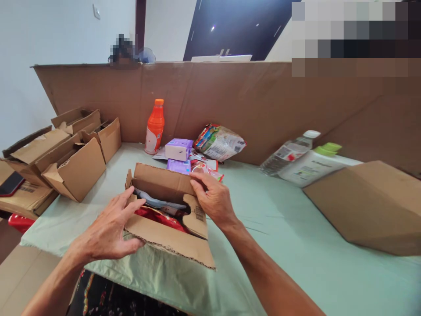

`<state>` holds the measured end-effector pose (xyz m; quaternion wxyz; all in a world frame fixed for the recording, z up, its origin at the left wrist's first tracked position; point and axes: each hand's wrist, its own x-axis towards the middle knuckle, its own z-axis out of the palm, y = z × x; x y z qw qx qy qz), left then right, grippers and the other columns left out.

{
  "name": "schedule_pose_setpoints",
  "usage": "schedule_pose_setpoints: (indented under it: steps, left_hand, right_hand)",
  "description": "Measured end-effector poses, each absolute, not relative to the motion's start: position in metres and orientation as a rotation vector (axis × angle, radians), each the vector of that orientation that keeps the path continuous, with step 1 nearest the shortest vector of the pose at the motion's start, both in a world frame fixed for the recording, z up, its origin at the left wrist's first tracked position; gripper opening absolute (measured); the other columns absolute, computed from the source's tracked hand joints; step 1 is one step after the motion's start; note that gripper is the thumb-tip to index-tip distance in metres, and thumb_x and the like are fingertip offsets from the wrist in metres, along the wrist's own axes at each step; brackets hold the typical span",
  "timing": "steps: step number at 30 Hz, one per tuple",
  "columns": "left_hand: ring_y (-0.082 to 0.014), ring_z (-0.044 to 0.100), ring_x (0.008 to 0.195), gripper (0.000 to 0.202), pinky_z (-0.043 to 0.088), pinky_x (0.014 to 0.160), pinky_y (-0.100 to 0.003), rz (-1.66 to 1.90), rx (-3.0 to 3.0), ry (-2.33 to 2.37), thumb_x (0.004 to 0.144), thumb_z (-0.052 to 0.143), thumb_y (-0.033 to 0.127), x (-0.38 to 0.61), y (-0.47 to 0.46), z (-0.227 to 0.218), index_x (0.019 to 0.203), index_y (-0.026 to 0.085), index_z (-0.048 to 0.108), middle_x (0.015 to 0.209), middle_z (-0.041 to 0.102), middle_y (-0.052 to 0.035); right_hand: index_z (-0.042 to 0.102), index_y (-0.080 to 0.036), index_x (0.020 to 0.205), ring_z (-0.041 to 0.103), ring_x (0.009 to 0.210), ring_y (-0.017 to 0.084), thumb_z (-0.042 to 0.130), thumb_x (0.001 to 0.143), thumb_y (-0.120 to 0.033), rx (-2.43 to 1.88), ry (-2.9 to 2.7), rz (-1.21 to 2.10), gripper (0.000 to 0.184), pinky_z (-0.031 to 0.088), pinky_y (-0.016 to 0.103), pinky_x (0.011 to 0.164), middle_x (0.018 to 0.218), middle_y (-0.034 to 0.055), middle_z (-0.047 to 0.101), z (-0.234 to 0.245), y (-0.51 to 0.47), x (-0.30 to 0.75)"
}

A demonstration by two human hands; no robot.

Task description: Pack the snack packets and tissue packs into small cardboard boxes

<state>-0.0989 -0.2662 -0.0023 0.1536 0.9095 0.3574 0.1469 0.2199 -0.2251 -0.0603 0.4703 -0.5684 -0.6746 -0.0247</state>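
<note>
In front of me on the cloth-covered table is an open cardboard box (pixel 171 235), its flaps raised or folded outward. Inside it lie a red packet (pixel 161 218) and a bluish-grey packet (pixel 158 201); their lower parts are hidden. My left hand (pixel 110 224) rests against the box's left end, fingers spread and thumb by the front flap. With bent fingers, my right hand (pixel 213 197) pinches the right end of the back flap (pixel 161 182). Just behind the box are purple tissue packs (pixel 179 150) and a red-and-white packet (pixel 205 169).
Several open cardboard boxes (pixel 77 169) stand at the left, near a dark phone-like object (pixel 11 183). An orange bottle (pixel 155 127) and a colourful bag (pixel 220 142) stand behind. Rightward are a clear bottle (pixel 289 151), a white green-capped bottle (pixel 312 166), another box (pixel 368 206) and a cardboard wall (pixel 263 101).
</note>
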Motion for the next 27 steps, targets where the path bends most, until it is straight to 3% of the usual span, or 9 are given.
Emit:
schedule_pose_setpoints:
  steps: [8, 14, 18, 24, 27]
  left_hand:
    - [-0.0407, 0.019, 0.157, 0.077, 0.031, 0.122, -0.064, 0.593, 2.639, 1.0, 0.068, 0.067, 0.009, -0.095, -0.263, -0.007, 0.142, 0.02, 0.051, 0.171, 0.014, -0.018]
    - [-0.0441, 0.014, 0.157, 0.076, 0.031, 0.119, -0.069, 0.776, 2.625, 1.037, 0.069, 0.069, 0.007, -0.094, -0.261, -0.012, 0.14, 0.024, 0.048, 0.172, 0.003, -0.0167]
    - [-0.0426, 0.02, 0.156, 0.08, 0.035, 0.119, -0.065, 0.745, 2.563, 1.032, 0.071, 0.069, 0.008, -0.096, -0.257, -0.018, 0.145, 0.022, 0.043, 0.172, -0.002, -0.0198]
    - [-0.0378, 0.026, 0.156, 0.069, 0.034, 0.122, -0.062, 0.515, 2.641, 0.929, 0.072, 0.067, 0.009, -0.098, -0.252, -0.016, 0.138, 0.021, 0.054, 0.167, 0.028, -0.0178]
    - [-0.0368, 0.026, 0.156, 0.062, 0.033, 0.122, -0.062, 0.465, 2.655, 0.929, 0.074, 0.065, 0.011, -0.097, -0.252, -0.014, 0.134, 0.019, 0.057, 0.165, 0.035, -0.0187]
  right_hand:
    - [0.072, -0.022, 0.111, 0.071, 0.105, 0.027, 0.05, 0.096, -0.035, -1.37, -1.685, -0.06, 0.03, 0.056, 0.045, 0.093, 0.113, 0.0106, 0.077, -0.065, -0.225, 0.223]
    - [0.072, -0.022, 0.112, 0.07, 0.108, 0.027, 0.05, 0.097, -0.036, -1.358, -1.669, -0.079, 0.03, 0.055, 0.046, 0.096, 0.113, 0.0106, 0.077, -0.068, -0.225, 0.223]
    - [0.072, -0.022, 0.111, 0.071, 0.106, 0.028, 0.051, 0.097, -0.035, -1.353, -1.665, -0.095, 0.029, 0.055, 0.046, 0.096, 0.111, 0.0106, 0.077, -0.067, -0.226, 0.223]
    - [0.073, -0.023, 0.109, 0.071, 0.104, 0.027, 0.053, 0.094, -0.036, -1.354, -1.633, -0.038, 0.028, 0.056, 0.044, 0.092, 0.11, 0.0096, 0.077, -0.066, -0.226, 0.224]
    - [0.074, -0.022, 0.108, 0.071, 0.097, 0.026, 0.056, 0.091, -0.039, -1.366, -1.589, 0.084, 0.03, 0.057, 0.043, 0.086, 0.107, 0.0095, 0.078, -0.067, -0.223, 0.225]
